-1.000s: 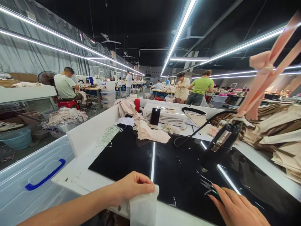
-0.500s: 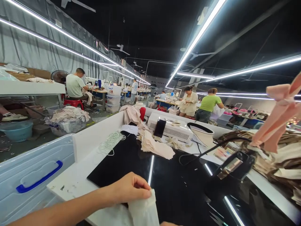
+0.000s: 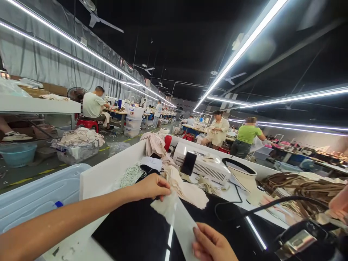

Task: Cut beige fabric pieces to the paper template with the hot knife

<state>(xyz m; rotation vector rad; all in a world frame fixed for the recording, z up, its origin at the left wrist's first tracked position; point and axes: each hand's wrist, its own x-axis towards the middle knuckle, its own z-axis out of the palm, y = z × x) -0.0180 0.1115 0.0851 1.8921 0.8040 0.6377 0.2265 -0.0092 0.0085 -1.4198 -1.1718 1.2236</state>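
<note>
My left hand (image 3: 153, 186) pinches the upper end of a pale fabric piece (image 3: 161, 209) above a glossy black board. A thin, translucent whitish strip (image 3: 182, 224) runs from it down to my right hand (image 3: 213, 242), whose thumb and fingers close on its edge. The strip looks stretched between both hands. Just beyond my left hand lies a stack of cream cut fabric pieces (image 3: 194, 191). Beside it is a bundle of pale green cord (image 3: 132, 174). What exactly the strip is made of, I cannot tell.
A dark phone (image 3: 188, 164) leans against a white slotted machine (image 3: 202, 165) at the back. A black cable (image 3: 268, 206) and a dark device with a metal plate (image 3: 297, 242) stand at right. A blue bin (image 3: 43, 192) adjoins the left edge. Other people work farther off.
My left hand has risen and moved away from me with the pale fabric. My right hand has come into view, holding the strip's lower end. The view has shifted slightly.
</note>
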